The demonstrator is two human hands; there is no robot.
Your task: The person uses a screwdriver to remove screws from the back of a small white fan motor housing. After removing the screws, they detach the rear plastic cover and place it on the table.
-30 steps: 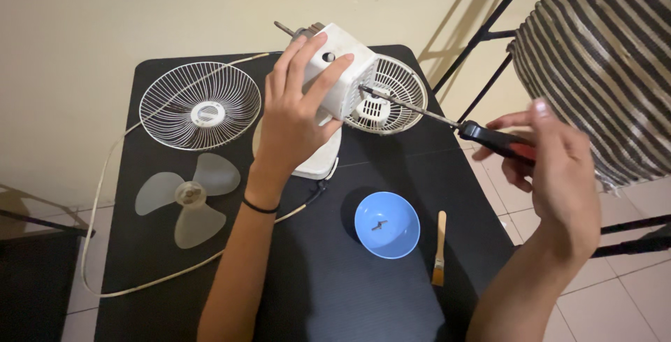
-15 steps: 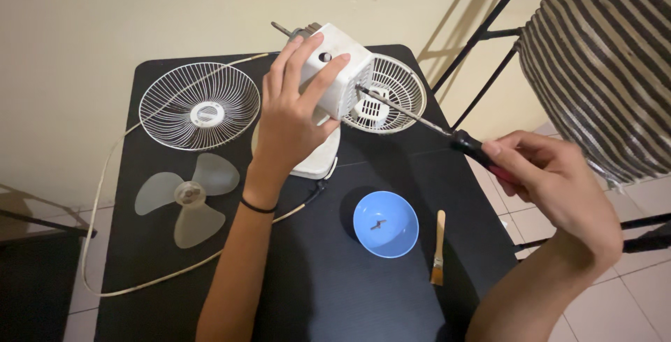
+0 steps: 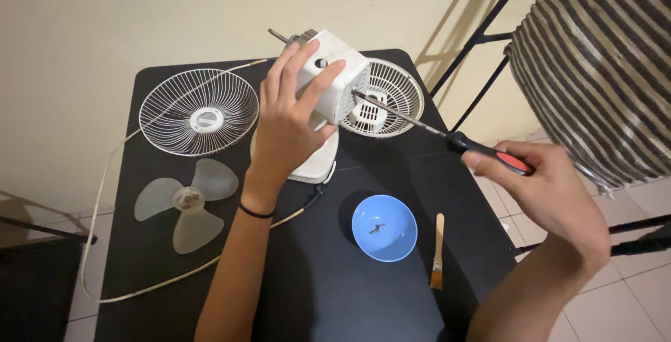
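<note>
Above the bench [image 3: 391, 293], our left hand [image 3: 290, 122] clasps the white motor housing [image 3: 335, 80]; our right hand [image 3: 552, 188], re-gripped since a second ago, holds the screwdriver [image 3: 447, 134] against it.

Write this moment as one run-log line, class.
left hand: grips fan motor housing | right hand: holds screwdriver, tip at housing | blue bowl: on table

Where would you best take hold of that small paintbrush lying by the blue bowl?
Probably by the pale wooden handle of the paintbrush, coming from above. It lies flat on the black table, bristles toward the near edge, handle pointing away. Its right side is free; the blue bowl sits close on its left. A pinch across the handle's middle, clear of the bristles, looks easiest.
</note>
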